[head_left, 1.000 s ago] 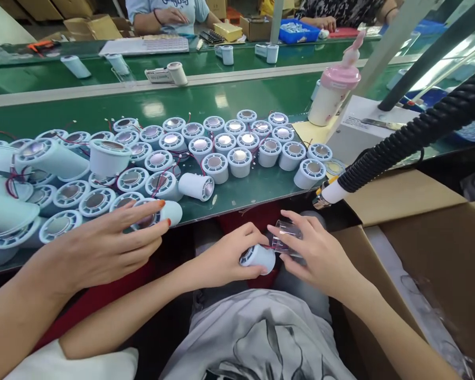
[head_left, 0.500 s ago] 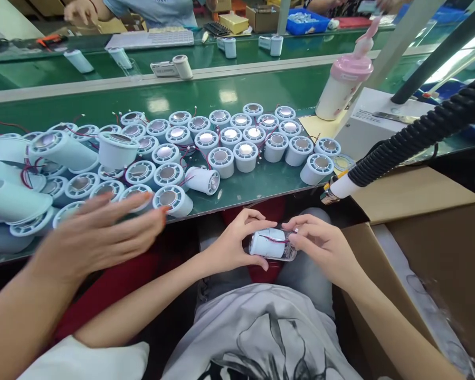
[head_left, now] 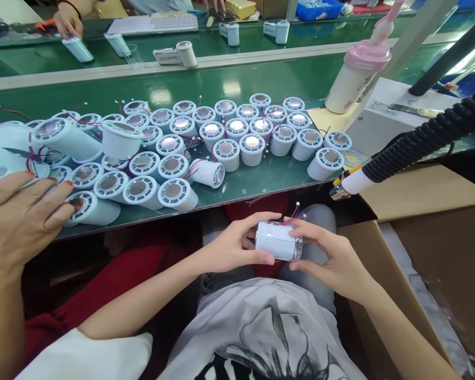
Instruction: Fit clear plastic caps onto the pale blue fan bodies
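Over my lap I hold a light-blue cylindrical housing point(head_left: 276, 241) lying on its side, with a clear plastic sleeve around it. My left hand point(head_left: 243, 244) grips its left end, thumb below and fingers above. At the right end, the fingers and thumb of my right hand point(head_left: 326, 253) close on the clear part. Thin red and blue wires point(head_left: 295, 212) with small white plugs stick up from the top near my right fingers. Beyond my hands, several similar blue housings point(head_left: 173, 192) with round metallic discs in their ends stand on the green bench point(head_left: 245, 189).
A co-worker's hand point(head_left: 27, 211) touches housings at the left. Another person's hand point(head_left: 68, 21) is across the bench. A black corrugated hose point(head_left: 423, 138) slants in from the right, above an open cardboard box point(head_left: 431, 195). A pink-lidded bottle point(head_left: 356, 74) stands near the grey machine point(head_left: 391, 111).
The housing has turned in my hands, so its wires now rise from the top instead of crossing its front. The co-worker's hand moved left onto the housings. The person opposite reached to a device.
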Available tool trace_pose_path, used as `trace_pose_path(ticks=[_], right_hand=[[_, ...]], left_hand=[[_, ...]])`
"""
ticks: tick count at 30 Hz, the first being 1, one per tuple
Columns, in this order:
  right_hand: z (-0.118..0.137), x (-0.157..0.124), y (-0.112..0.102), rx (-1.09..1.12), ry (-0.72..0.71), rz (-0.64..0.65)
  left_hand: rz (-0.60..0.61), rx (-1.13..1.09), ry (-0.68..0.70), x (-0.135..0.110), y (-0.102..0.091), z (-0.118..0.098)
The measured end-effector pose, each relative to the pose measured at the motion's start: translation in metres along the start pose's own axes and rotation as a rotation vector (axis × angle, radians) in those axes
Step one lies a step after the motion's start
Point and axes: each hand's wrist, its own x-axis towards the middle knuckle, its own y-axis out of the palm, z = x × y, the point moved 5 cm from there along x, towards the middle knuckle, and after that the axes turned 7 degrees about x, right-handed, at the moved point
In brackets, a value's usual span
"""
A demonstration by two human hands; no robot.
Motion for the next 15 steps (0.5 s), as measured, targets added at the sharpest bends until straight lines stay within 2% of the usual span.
trace_pose_path(ticks=[5,15], right_hand=[[-0.001,0.001,0.002,0.243,0.148,0.042],[0.000,0.001,0.006,0.455,0.294,0.082]], left_hand=[[0.010,0.111,0.107,-0.005,-0.003,-0.011],[0.023,0.268,0.234,-0.011,-0.003,-0.019]])
